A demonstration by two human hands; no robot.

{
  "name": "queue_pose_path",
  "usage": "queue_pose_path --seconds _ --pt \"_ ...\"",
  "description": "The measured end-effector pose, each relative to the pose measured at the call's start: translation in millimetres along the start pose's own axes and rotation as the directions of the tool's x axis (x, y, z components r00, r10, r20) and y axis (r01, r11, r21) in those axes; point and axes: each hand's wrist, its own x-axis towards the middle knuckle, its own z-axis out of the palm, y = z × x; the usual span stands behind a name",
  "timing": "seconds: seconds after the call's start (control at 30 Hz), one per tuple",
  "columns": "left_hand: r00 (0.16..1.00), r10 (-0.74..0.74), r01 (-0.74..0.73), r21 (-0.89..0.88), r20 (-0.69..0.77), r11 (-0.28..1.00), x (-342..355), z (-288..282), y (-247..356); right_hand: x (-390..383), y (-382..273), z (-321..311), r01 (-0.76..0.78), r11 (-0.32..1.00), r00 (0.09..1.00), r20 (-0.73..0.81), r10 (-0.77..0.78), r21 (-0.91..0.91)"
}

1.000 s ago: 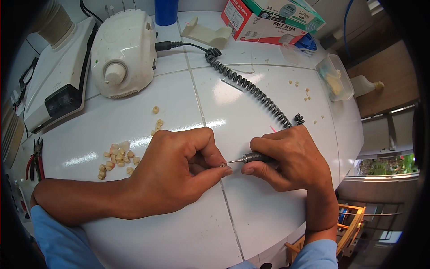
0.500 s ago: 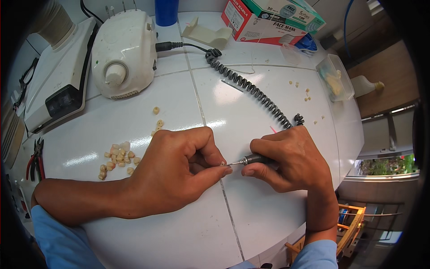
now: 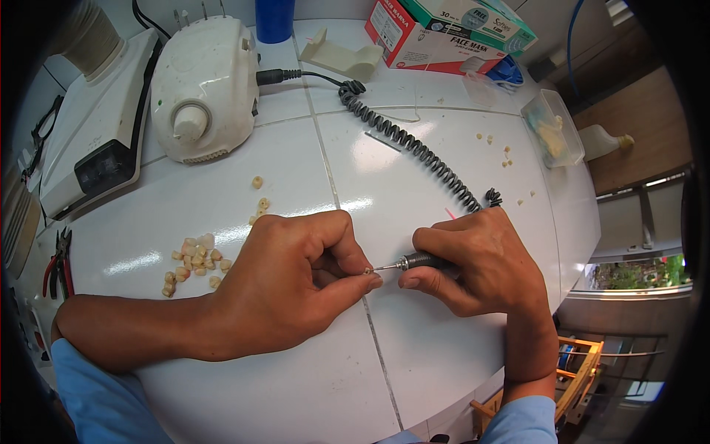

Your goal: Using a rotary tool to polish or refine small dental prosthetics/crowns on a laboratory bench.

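Observation:
Between the thumb and forefinger of my left hand [image 3: 288, 274] a tiny cream tooth-like piece [image 3: 368, 271] is pinched, mostly covered by the fingertips. My right hand [image 3: 488, 266] is closed round a dark rotary handpiece [image 3: 425, 260], its slim metal bit [image 3: 386, 267] pointing left and meeting the piece at my left fingertips. A coiled black cord [image 3: 414, 148] comes down to the right hand from the white control unit [image 3: 203, 89]. Beside my left wrist lies a loose pile of cream and whitish tooth-like pieces [image 3: 196, 255].
Several more small pieces [image 3: 506, 155] are scattered at the right. Red-handled pliers [image 3: 59, 266] lie at the left edge, near a white machine with a dark panel [image 3: 107, 166]. Behind stand a blue cup [image 3: 275, 18], a pale holder [image 3: 344, 59], cardboard boxes [image 3: 451, 37] and a clear plastic tub [image 3: 553, 129].
The handpiece's bit has shifted very slightly upward against the piece in my left fingertips. Otherwise both hands keep their places.

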Motion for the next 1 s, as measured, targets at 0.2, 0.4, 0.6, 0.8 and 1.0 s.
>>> queue_pose_path --seconds 0.2,0.4,0.6,0.8,1.0 --pt "1.0 0.007 -0.007 0.013 0.001 1.0 -0.3 0.5 -0.5 -0.1 -0.4 0.4 -0.003 1.0 1.0 0.002 0.003 0.0" --pt "1.0 0.008 -0.008 0.029 0.0 1.0 -0.6 0.0 -0.4 0.2 -0.4 -0.5 -0.003 1.0 1.0 0.009 0.003 -0.004" --pt "1.0 0.007 -0.007 0.023 -0.001 1.0 -0.9 0.5 -0.8 0.1 -0.7 -0.7 -0.007 1.0 1.0 0.008 0.007 -0.005" --pt "1.0 0.007 -0.007 0.028 0.003 1.0 -0.5 0.2 -0.1 0.5 -1.5 -1.2 -0.005 1.0 1.0 0.008 0.005 -0.013" --pt "1.0 -0.01 0.01 0.017 0.006 1.0 -0.8 -0.1 0.9 0.7 -2.3 -1.3 -0.012 1.0 1.0 0.016 0.013 -0.014"
